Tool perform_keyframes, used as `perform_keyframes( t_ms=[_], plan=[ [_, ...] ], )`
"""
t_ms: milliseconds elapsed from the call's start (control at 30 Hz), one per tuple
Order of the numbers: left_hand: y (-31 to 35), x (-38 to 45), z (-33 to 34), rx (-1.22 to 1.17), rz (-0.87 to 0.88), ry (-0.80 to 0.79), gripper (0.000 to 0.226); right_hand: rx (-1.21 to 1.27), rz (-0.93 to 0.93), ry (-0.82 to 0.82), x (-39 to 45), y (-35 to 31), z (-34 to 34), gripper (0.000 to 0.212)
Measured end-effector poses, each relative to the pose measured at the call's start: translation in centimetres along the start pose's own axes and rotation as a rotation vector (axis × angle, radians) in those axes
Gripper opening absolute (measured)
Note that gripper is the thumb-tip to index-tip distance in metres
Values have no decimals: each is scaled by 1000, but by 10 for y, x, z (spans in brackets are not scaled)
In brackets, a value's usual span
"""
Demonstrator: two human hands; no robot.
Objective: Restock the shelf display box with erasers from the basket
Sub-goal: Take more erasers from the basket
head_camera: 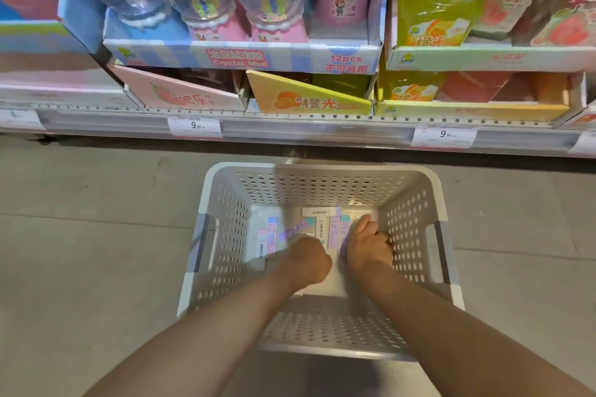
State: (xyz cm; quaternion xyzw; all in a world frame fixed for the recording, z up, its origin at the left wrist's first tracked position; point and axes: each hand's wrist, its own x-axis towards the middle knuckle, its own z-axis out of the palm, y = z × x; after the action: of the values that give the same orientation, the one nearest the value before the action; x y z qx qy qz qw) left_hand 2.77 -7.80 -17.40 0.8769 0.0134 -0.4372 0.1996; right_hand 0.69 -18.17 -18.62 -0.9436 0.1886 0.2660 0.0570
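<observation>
Erasers (333, 230) are lying loose on the floor of the basket (322, 171), long thin packs in pink, lilac and white, some flat and some slanted across each other. I'm counting roughly seven or eight (a few are blurred or tucked under the hands, so don't hold me to it). One basket, two hands, both reaching down inside it.

Left hand (308, 259) is curled over the packs near the middle, fingers hidden from where I'm standing, so I honestly can't tell if it's gripping anything. Right hand (367, 246) is bunched up against the right-side packs, looking like it's gathering them, but again no clear view of a grasp.

My take: best move here is squaring the packs into one neat stack, all facing the same way, before lifting. Grabbing a messy handful is asking for drops.

Shelf (290, 129) above is showing two 9.90 price tags, plus the Crystal Mud box (238, 58). No eraser display box in sight.
</observation>
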Motion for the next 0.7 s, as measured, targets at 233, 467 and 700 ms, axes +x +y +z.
perform_keyframes(
  t_ms=[233, 467, 700],
  plan=[
    [10, 21, -8, -100, 62, 276, 30, 462, 49, 22, 8, 2, -9, 28],
    [20, 24, -3, -99, 52, 296, 16, 534, 133, 8, 10, -13, -9, 40],
    [21, 26, -7, -82, 52, 293, 27, 559, 191, -14, 18, -17, -13, 38]
  ],
)
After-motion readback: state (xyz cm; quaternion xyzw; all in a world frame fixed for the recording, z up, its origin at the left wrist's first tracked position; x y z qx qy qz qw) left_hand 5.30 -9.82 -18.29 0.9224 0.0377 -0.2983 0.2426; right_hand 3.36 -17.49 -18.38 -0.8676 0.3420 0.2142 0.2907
